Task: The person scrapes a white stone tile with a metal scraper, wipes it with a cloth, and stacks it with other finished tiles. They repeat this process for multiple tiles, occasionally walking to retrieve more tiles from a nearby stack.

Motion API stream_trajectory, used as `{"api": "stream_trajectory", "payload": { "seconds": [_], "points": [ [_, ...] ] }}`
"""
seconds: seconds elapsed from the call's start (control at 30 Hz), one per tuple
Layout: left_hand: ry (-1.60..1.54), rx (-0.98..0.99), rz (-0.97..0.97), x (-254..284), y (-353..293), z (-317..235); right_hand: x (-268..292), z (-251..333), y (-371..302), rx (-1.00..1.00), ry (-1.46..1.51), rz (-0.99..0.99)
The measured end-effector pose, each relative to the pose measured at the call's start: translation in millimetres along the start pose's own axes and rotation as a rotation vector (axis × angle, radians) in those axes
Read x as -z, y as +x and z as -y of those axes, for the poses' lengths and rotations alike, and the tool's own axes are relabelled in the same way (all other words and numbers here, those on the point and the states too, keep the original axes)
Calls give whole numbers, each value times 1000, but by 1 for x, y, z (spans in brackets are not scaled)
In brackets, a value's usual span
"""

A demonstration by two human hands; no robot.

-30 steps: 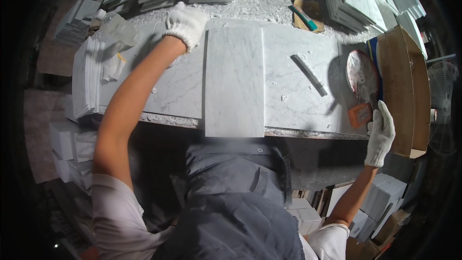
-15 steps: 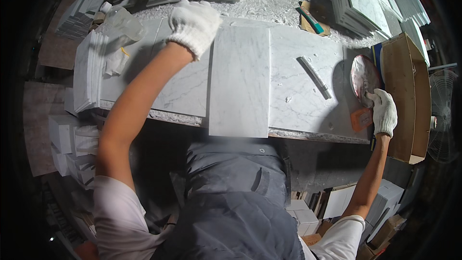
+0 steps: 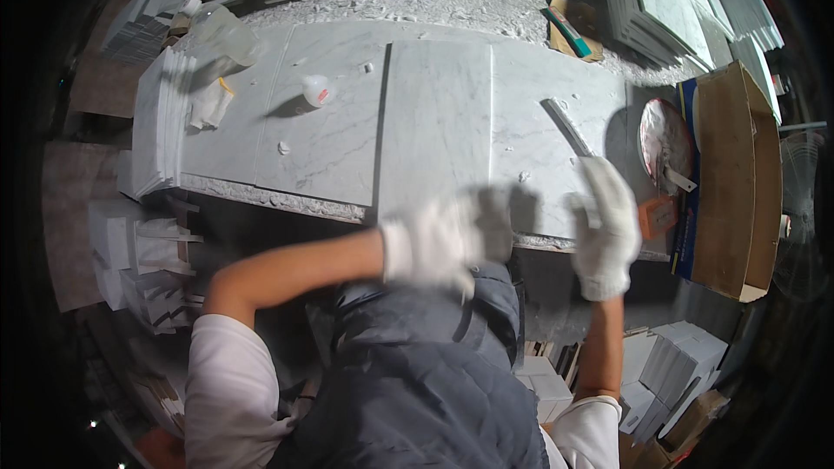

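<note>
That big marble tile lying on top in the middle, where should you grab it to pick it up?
Probably by its two long side edges, coming from the near end. The marble tile lies flat, and its near end juts over the bench edge.

Small white plastic bottle (image 3: 315, 89) with a red label: on the marble slab, well left of and beyond both gloved hands. Open brown cardboard box (image 3: 734, 182): right of the right hand. White cartons (image 3: 682, 360): below it, stacked low right.
</note>
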State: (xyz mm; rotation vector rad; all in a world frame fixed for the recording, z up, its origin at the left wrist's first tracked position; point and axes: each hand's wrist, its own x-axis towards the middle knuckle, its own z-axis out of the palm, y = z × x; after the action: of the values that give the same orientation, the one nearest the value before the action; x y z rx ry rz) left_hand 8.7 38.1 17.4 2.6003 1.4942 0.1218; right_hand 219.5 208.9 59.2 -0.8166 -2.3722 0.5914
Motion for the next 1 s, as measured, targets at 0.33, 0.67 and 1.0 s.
{"api": "stream_trajectory", "payload": {
  "seconds": [0.33,0.67,1.0],
  "points": [
    [-407,367,-552,8,-79,-75,-132,79,57,599,-50,622],
    [-503,633,-698,-17,-108,-100,-169,38,164,279,-289,441],
    [-602,810,-725,-25,-116,-88,-104,42,72,355,-210,653]
  ]
}}
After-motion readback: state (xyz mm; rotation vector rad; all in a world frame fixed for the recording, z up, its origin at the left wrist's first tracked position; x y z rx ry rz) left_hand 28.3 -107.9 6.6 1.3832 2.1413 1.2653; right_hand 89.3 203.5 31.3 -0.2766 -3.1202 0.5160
